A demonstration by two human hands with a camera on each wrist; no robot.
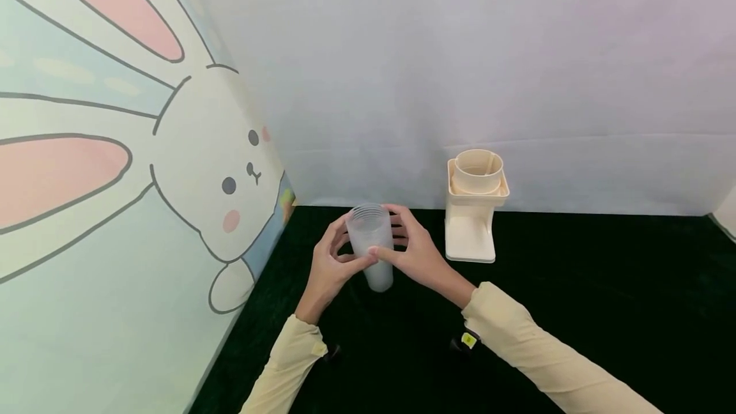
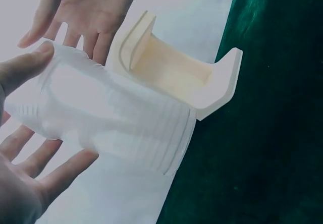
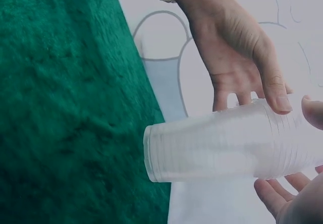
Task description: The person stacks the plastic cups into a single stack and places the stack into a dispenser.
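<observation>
Place: above the dark green counter [image 1: 575, 312], near its back left corner, both hands meet around a stack of clear plastic cups [image 1: 370, 245].
Cups: the stack is held off the counter, roughly upright in the head view with the rims on top; the ridged rims show many cups nested together.
Left hand: the left hand [image 1: 329, 267] grips the stack from the left, thumb on the near side and fingers curled round the far side; the right wrist view shows its thumb pressed against the stack near the rims.
Right hand: the right hand [image 1: 415, 251] grips the same stack from the right, thumb across the front and fingers wrapped behind.
Dispenser: a cream plastic cup dispenser [image 1: 474, 209] stands on the counter to the right of the hands, near but apart from them, against the white back wall [image 1: 460, 50].
Left side: a panel with a drawn rabbit [image 1: 218, 171] stands along the counter's left edge.
Sleeves: both arms wear pale yellow sleeves [image 1: 535, 344].
</observation>
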